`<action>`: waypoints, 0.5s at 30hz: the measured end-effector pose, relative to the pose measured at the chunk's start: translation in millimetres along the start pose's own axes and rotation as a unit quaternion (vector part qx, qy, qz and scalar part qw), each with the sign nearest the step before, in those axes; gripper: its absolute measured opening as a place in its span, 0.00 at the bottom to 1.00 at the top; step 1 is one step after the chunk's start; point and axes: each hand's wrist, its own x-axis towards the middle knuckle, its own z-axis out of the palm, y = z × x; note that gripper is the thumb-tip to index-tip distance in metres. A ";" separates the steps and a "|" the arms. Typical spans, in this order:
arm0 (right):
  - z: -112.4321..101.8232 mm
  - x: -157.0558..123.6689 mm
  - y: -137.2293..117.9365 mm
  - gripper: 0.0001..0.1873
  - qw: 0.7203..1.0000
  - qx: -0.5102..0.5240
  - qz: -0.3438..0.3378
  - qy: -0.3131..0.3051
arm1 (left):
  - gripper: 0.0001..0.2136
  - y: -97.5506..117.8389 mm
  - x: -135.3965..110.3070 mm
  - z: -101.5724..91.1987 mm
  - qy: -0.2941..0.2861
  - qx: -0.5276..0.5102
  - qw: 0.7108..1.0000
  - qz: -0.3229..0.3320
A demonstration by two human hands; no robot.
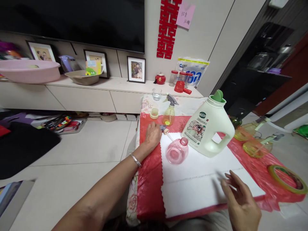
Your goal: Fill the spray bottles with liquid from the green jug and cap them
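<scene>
My left hand (153, 136) is closed at the near left edge of the white sheet, its fingers around a grey spray head (166, 130). A thin tube runs from that head toward a pink clear bottle (177, 150), which has an uncapped neck and leans on the white sheet (192, 189). Over the sheet's near right part, my right hand (243, 202) hovers with fingers apart and nothing in them. A pale green detergent jug (207, 128) stands behind the bottle, a green spout in its mouth. Beyond my left hand are a yellow spray bottle (169, 115) and a cap (154, 113).
Yellow spray bottles (257, 147) lie on the right of the red plastic cover (149, 186), near a tape roll (287, 179). A small glass cup (157, 94) stands at the table's back. Behind runs a low cabinet (86, 99) carrying frames and a pink basin (29, 71).
</scene>
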 end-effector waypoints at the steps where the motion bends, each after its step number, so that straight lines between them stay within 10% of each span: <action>1: -2.0 -7.4 0.8 0.41 1.000 -0.012 0.009 -0.004 | 0.08 -1.8 0.7 -2.2 0.013 -0.001 1.000 0.003; 15: 3.5 -50.2 -32.9 0.35 1.000 0.012 0.019 0.003 | 0.19 -47.1 8.1 -101.6 0.309 -0.046 0.945 0.098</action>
